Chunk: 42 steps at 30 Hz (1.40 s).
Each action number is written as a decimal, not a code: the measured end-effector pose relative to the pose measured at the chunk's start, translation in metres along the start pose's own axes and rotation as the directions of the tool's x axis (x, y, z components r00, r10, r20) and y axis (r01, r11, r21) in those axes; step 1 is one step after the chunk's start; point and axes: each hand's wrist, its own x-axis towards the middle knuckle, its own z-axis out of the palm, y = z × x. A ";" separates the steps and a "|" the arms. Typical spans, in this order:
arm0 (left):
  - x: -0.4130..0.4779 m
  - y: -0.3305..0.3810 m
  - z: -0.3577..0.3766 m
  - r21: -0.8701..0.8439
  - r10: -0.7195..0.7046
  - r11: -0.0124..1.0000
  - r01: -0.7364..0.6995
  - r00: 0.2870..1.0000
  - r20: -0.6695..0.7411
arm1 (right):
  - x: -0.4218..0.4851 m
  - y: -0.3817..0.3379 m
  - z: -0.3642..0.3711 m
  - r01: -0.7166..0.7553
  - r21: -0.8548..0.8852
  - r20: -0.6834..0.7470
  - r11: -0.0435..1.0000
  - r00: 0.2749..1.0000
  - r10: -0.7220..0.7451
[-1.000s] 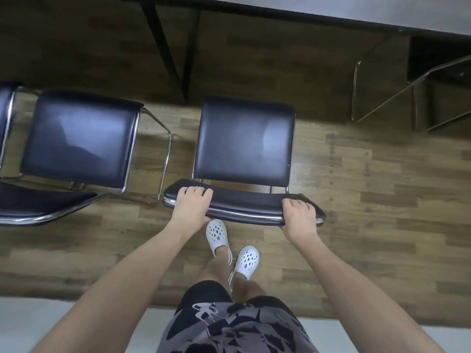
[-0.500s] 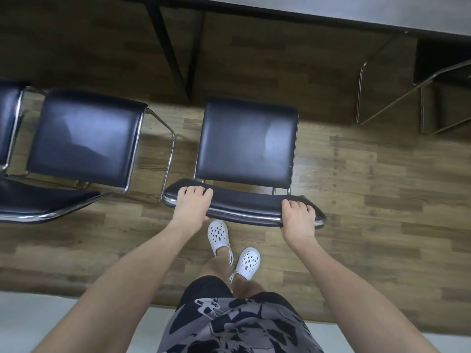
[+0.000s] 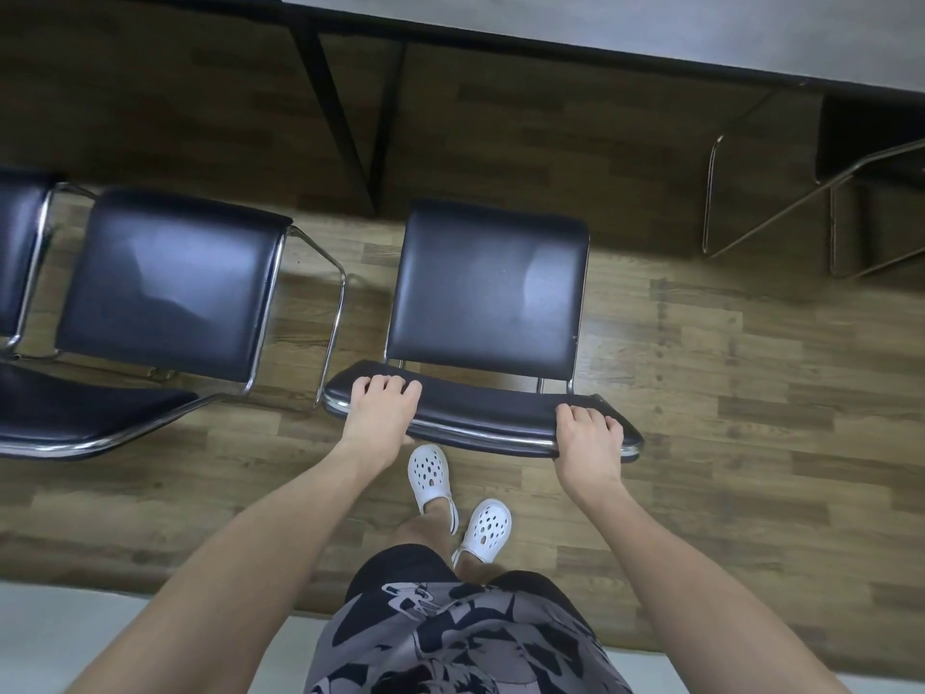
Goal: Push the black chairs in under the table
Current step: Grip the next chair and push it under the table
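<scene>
Presently the middle black chair (image 3: 485, 283) is held by its backrest (image 3: 480, 418). The left hand (image 3: 383, 410) and the right hand (image 3: 588, 438) are set near its two ends, with the fingers of each curled together over the top edge and clamped on it. The chair stands on the wooden floor (image 3: 751, 393) in front of the table (image 3: 650, 17), and its seat is not yet under the top.

A slanted push is judged the main risk. If one hand is pressed harder, the chrome frame could be driven against the black table leg (image 3: 335, 122) just beyond the seat's left front corner. It could also be caught on the neighbouring chair (image 3: 165, 288) close on the left. The white clogs (image 3: 429, 473) are just behind, so a rebound could meet the toes.

No brand, label or writing can be read. Only a wordless print is seen on the shorts (image 3: 460, 643).
</scene>
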 end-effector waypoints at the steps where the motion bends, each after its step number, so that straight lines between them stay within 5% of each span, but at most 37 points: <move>1: 0.002 -0.001 -0.002 0.000 0.000 1.000 0.000 1.000 -0.002 | 0.002 0.000 -0.001 -0.002 -0.001 -0.001 1.000 1.000 0.002; 42: 0.146 -0.028 -0.090 0.020 0.042 0.999 -0.042 0.999 -0.026 | 0.150 0.017 -0.073 -0.045 -0.074 0.062 0.996 0.997 0.049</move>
